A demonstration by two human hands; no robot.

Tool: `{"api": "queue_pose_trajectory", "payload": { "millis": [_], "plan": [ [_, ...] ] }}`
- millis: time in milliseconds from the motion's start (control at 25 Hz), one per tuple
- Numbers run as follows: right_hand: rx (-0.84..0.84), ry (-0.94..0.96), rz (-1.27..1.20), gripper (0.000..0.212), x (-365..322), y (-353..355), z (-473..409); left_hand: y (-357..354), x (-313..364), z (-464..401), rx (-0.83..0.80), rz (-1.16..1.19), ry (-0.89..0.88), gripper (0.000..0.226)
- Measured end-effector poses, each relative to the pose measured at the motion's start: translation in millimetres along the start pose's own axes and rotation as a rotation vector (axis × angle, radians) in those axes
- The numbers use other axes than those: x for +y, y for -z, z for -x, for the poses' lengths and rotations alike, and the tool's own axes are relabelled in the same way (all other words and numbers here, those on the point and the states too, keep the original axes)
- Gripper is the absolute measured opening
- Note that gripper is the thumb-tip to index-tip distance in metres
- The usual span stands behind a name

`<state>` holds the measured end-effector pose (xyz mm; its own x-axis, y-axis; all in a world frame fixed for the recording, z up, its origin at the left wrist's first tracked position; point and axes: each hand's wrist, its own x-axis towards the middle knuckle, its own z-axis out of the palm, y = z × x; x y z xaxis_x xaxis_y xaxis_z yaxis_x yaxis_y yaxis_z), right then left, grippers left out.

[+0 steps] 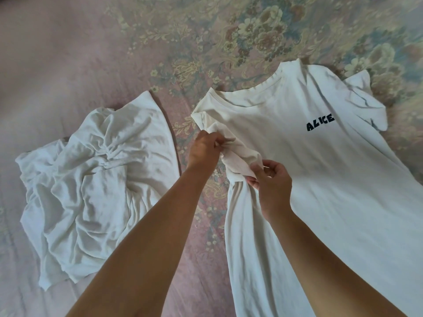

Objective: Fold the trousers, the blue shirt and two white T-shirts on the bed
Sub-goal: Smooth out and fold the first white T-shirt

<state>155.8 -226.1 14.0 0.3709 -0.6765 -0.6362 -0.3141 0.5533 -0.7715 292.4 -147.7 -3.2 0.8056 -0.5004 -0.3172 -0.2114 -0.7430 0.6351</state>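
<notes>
White cotton is what catches the eye first: a T-shirt with dark lettering point(320, 179) lies front up on the bed point(68, 53), its neckline pointing away from the person and its body running back towards them. The printed word ALICE point(320, 125) sits on the chest, to the right of the neckline as seen from where the person stands. The far sleeve point(368, 99) of that shirt lies spread out beyond the lettering, a little creased. The near sleeve point(231, 147) is bunched up on the opposite side of the print, and both hands are on it. The left hand point(204, 148) pinches the upper part of that sleeve between thumb and fingertips, the cloth gathered just under the shoulder seam. The right hand point(272, 179) grips the lower end of the same sleeve, fingers curled around a fold of fabric, at the edge of the shirt's side seam. Both forearms reach in bare from the near edge of the view. Well to the left of the lettered shirt, apart from it with a strip of bedcover showing between, lies a second white T-shirt point(91, 175), crumpled and twisted into deep wrinkles, not laid flat. The bedcover under both is pale pink near the crumpled shirt and turns to a faded floral pattern point(263, 30) beyond the lettered shirt's neckline.
</notes>
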Motion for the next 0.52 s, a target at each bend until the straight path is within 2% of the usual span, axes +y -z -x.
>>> {"api": "queue_pose_trajectory", "payload": {
  "millis": [200,240,360,440,520],
  "plan": [
    [0.016,0.124,0.436,0.029,11.1,-4.2,15.7,24.4,-7.3,8.1,0.196,0.153,0.072,0.011],
    [0.01,0.174,0.524,0.029,12.7,-8.3,23.7,31.7,-10.8,14.8,0.233,0.104,0.037,0.011],
    [-0.036,0.368,0.689,0.027,24.0,-24.9,54.1,55.0,-39.8,35.2,0.323,-0.328,-0.223,0.01],
    [-0.097,0.459,0.817,0.027,34.9,-40.2,74.0,74.7,-57.3,45.2,0.361,-0.452,-0.198,0.013],
    [-0.185,0.574,0.876,0.027,48.6,-61.5,89.9,92.7,-67.2,53.5,0.448,-0.447,-0.126,0.009]
  ]
}}
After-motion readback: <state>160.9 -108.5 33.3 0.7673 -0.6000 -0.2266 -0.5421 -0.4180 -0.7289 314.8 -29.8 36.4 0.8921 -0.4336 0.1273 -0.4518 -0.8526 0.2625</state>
